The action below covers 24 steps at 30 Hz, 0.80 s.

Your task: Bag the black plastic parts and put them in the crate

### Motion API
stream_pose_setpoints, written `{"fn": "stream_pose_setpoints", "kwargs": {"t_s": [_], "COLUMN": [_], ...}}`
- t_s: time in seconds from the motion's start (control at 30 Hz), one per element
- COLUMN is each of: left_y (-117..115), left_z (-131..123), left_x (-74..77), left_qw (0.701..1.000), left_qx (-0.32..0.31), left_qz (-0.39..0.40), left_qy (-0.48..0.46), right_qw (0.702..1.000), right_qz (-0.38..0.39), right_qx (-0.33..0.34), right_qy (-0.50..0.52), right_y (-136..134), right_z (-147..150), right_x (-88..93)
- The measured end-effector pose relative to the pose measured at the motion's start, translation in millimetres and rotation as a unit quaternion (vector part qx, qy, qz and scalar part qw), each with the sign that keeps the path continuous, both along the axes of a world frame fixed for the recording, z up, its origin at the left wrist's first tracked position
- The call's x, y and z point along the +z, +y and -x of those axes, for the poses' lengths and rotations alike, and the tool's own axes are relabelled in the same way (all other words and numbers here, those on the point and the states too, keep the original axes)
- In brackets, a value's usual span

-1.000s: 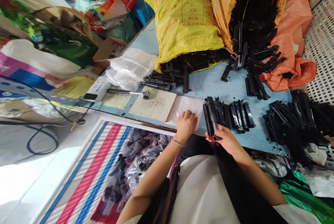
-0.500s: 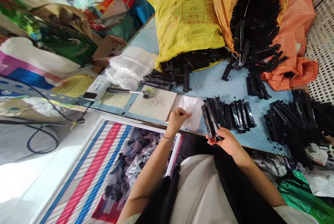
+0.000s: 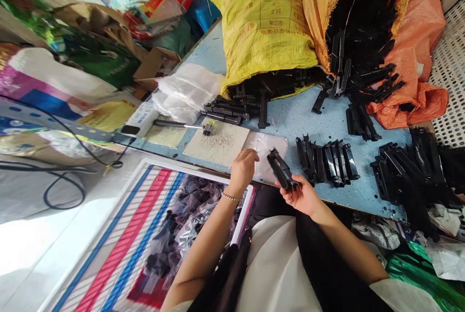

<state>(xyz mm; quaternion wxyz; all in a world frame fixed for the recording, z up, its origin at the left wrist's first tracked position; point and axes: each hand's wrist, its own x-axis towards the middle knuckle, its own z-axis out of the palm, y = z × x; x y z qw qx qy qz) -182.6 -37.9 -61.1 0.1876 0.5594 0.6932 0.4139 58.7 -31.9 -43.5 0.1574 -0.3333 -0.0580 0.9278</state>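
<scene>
My left hand [image 3: 244, 170] is closed, its thumb and fingertips pinching at the left side of a clear plastic bag [image 3: 267, 149]. That bag lies on a flat stack of similar ones at the table edge. A narrow bundle of black plastic parts [image 3: 281, 169] is in my right hand [image 3: 301, 195], gripped at its lower end and tilted over the bags. To the right stands a row of matching black parts [image 3: 329, 159]. Left of the bags lies a beige board [image 3: 218, 145] strewn with small bits, with a black-handled hammer [image 3: 181, 124] reaching onto it.
Behind are a yellow woven sack [image 3: 267, 26] and an orange sack [image 3: 316, 7], both spilling black parts. More parts [image 3: 407, 171] pile up at right. A striped basket [image 3: 127, 244] with bagged items stands below left. A white box [image 3: 140, 119] sits at the table's left end.
My right hand has moved left with the black parts, away from the row and over the bags. My left hand has drawn slightly left and its fingers curl more.
</scene>
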Motion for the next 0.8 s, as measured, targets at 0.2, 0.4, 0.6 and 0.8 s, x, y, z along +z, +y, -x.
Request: {"fn": "stream_pose_setpoints", "kwargs": {"t_s": [0.2,0.4,0.6,0.8], "left_y": [-7,-8,-8,-43], "left_z": [7,14,10,-33], "left_x": [6.4,5.9,9.8,36.0], "left_qw": [0.989,0.988,0.984,0.962], "left_qx": [-0.061,-0.031,-0.067,-0.247], "left_qz": [-0.003,-0.010,0.011,-0.042], "left_qy": [0.136,0.152,0.164,0.107], "right_qw": [0.997,0.996,0.988,0.994], "right_qz": [-0.024,0.070,0.069,-0.004], "right_qx": [0.028,0.019,0.061,0.043], "right_qy": [0.062,0.060,0.126,0.099], "right_y": [-1,1,4,17], "right_z": [-1,0,5,23], "right_x": [1.7,-2.2,1.3,-3.9]}}
